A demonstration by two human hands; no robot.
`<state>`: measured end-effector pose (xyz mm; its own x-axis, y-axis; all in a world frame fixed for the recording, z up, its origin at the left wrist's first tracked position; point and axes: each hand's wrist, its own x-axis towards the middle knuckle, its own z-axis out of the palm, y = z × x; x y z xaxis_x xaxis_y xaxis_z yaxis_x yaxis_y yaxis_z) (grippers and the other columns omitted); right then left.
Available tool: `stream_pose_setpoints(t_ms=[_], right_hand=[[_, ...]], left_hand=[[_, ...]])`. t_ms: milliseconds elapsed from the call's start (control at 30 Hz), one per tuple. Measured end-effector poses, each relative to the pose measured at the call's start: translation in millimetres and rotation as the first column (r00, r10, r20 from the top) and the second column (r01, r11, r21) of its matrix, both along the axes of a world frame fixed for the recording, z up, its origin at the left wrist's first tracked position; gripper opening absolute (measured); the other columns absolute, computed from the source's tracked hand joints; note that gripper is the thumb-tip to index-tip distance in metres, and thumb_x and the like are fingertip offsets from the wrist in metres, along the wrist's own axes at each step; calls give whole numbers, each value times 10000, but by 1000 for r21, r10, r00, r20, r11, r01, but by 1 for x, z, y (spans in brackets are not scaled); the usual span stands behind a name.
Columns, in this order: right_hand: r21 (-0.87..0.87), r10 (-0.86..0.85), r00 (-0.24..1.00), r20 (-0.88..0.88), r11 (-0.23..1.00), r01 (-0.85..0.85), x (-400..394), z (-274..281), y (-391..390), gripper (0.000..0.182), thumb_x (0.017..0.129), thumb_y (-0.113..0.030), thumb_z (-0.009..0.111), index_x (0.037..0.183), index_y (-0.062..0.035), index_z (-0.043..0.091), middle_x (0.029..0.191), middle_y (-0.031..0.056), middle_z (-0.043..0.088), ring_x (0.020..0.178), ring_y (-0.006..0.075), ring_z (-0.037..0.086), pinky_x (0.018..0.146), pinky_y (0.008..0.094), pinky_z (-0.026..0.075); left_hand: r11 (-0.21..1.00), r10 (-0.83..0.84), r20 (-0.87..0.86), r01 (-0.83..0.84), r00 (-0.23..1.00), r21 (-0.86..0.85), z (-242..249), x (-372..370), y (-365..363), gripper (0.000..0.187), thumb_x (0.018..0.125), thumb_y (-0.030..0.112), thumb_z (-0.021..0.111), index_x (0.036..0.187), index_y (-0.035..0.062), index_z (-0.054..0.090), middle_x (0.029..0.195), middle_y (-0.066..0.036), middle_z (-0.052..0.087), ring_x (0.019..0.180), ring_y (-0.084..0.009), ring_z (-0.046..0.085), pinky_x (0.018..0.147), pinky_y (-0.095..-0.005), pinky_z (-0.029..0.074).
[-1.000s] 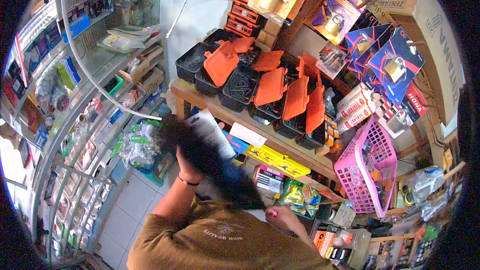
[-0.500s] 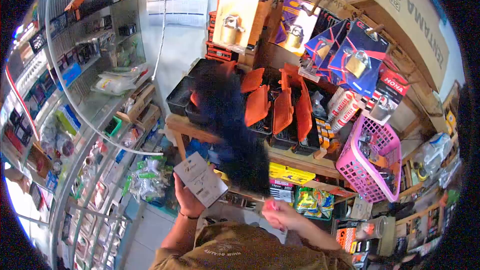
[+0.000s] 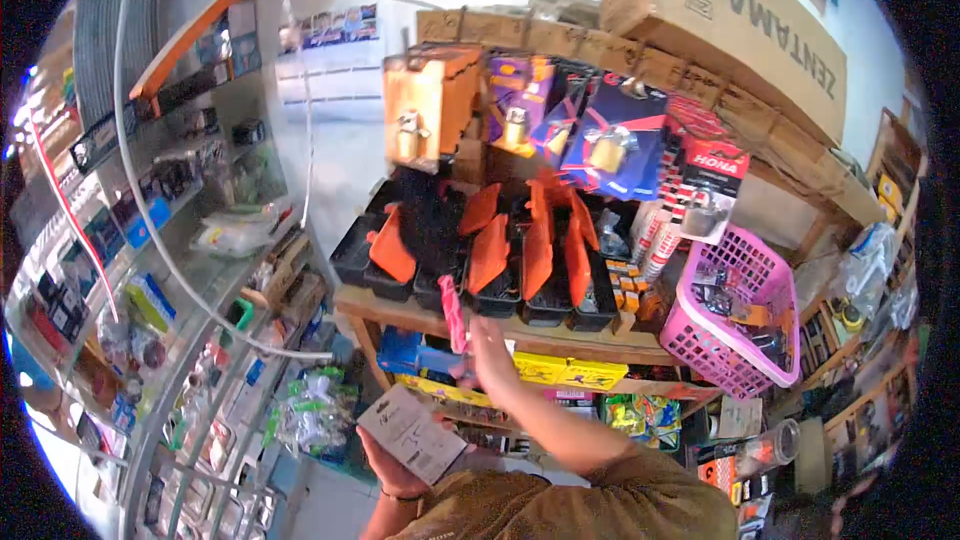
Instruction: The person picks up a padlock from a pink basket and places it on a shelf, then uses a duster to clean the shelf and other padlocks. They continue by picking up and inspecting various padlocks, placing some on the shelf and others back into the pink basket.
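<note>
My left hand (image 3: 393,467), at the lower middle, is closed on the edge of a white card package (image 3: 415,434) with handwriting and a barcode. Above and to the right of it, my right hand (image 3: 487,355) grips a thin pink-red item (image 3: 452,313) that points upward; its exact kind is unclear. The item reaches in front of the black bins (image 3: 495,305) with raised orange lids (image 3: 488,254). A dark blurred shape (image 3: 425,220) covers part of these bins.
Packaged padlocks (image 3: 609,148) hang above the bins. A pink basket (image 3: 735,365) stands on the right, below a large cardboard box (image 3: 740,35). Glass shelves (image 3: 225,250) line the left side. Yellow boxes (image 3: 570,372) sit on the lower shelf.
My right hand has moved up and left toward the bins with the pink-red item. My left hand and the package sit lower. The dark blur has shrunk and the view has shifted.
</note>
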<state>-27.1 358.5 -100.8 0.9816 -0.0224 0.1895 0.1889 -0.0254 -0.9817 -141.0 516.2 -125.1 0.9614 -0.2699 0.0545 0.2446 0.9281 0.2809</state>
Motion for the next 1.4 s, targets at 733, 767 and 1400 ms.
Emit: stream_pose_setpoints(t_ms=[733,767,1400], right_hand=[[294,-493,630,599,868,400,-176,172,-222,583,796,-62,524,1272,73,214,1202,161,403,1119,216,393,954,328,290],[282,-512,584,629,851,443,-178,187,-234,581,798,-61,517,1276,72,215,1214,162,395,1124,215,391,956,327,290],[211,-443,486,754,863,459,-159,255,-309,424,807,-50,538,1201,34,405,1175,136,476,1065,177,459,922,287,339]], left_hand=[[496,-390,855,-704,342,508,215,1,-251,510,820,-26,454,1295,-12,270,994,-134,507,844,-169,502,738,-243,405],[484,-393,857,-717,335,502,227,1,-264,501,816,-26,454,1288,-16,284,977,-143,508,827,-177,506,730,-242,406],[494,-62,992,-860,114,130,273,15,-351,513,765,-68,468,1258,-58,327,831,-88,486,604,-87,434,524,-200,387]])
